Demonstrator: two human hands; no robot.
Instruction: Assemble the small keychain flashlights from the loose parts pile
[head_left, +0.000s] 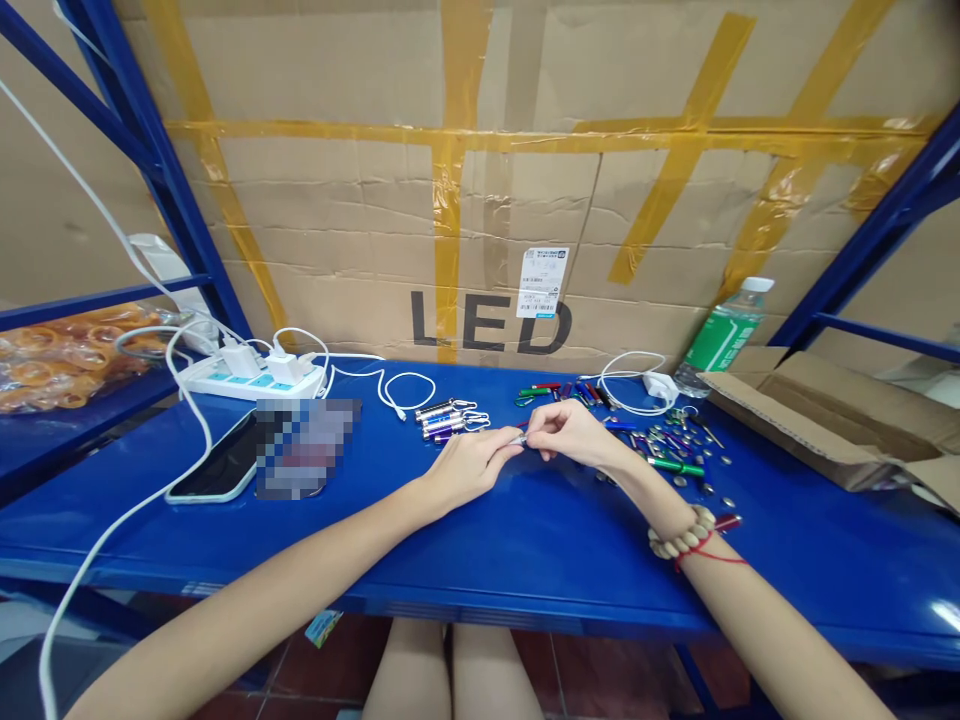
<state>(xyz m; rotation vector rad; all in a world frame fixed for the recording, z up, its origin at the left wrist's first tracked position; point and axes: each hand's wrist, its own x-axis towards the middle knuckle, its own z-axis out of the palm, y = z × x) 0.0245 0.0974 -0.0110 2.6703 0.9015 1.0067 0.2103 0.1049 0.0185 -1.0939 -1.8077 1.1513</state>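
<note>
My left hand (472, 465) is closed, with its thumb and fingers pinching a small silvery metal piece (519, 439). From the other side my right hand (570, 432) pinches the end of the same piece, so the two hands meet over the blue table. Most of the piece is hidden by fingers. Just beyond my left hand lie several keychain flashlights (444, 421) with clips, side by side. To the right of my right hand is a scatter of loose flashlight parts, with a green flashlight tube (675, 466) and small round metal bits (727, 502) among them.
A power strip (255, 380) with chargers and white cables stands at the left back, near a phone (214, 460). At the right are a bottle (727, 335) and an open cardboard box (795, 415). A large taped carton (360, 220) walls off the back.
</note>
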